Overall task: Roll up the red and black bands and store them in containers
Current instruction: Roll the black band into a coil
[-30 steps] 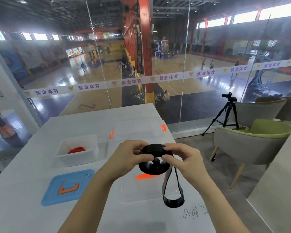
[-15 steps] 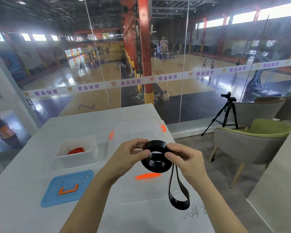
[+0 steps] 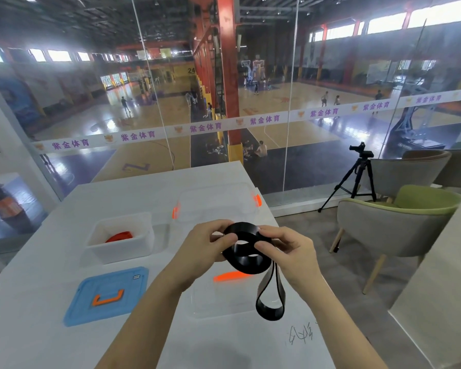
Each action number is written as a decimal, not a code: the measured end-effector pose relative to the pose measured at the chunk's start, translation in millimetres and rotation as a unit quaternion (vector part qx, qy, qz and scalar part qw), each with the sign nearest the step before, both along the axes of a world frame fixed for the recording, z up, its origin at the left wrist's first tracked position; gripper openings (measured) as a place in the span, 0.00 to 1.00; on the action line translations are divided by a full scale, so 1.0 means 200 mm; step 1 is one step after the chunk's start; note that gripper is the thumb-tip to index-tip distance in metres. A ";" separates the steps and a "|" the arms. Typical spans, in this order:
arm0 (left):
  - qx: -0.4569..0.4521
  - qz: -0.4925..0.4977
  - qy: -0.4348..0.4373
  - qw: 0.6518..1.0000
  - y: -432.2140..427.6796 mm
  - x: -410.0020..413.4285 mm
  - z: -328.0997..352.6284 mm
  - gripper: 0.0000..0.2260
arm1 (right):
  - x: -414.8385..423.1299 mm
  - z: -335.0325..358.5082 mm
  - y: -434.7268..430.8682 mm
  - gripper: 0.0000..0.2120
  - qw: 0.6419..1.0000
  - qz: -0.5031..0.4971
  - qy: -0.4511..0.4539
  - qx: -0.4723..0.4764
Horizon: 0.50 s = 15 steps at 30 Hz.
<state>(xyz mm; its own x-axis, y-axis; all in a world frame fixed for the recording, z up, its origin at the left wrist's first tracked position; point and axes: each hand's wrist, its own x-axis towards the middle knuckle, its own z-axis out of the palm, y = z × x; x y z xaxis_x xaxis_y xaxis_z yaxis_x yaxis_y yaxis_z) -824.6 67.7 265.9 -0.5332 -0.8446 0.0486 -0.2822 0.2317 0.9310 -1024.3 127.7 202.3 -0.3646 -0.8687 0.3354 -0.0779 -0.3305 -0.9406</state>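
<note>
**Black band half coiled, tail yet to go**

The black band was up off the table, most of it wound into a fat coil between both hands. A loose loop dangled below the right wrist, over the clear lid.

The left hand pinched the coil's left side, thumb in front and fingers curled behind. The right hand pinched the right side, thumb and forefinger closed on the strip.

Rolling was the step in hand, by my reading, and it was not finished. The next move called for feeding that hanging loop round the coil, keeping it tight, then carrying it forward to the clear container, which stood open just beyond the hands.

The red band already lay in the white container at left, with the blue lid in front of it.

There was good room ahead. The table's right edge ran close under the right forearm, though, so a dropped coil could go over.
</note>
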 end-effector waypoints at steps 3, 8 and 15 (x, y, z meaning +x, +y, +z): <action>0.006 0.031 0.038 0.999 0.00 -0.01 -0.02 0.10 | -0.01 -0.01 0.01 0.22 1.000 0.000 -0.012 -0.001; 0.033 0.075 0.117 0.990 0.02 -0.02 -0.06 0.08 | -0.03 -0.03 0.01 0.19 1.000 -0.019 -0.017 -0.015; 0.019 0.047 0.056 0.997 -0.01 0.01 -0.07 0.11 | -0.04 0.02 0.03 0.18 0.999 -0.033 -0.031 -0.009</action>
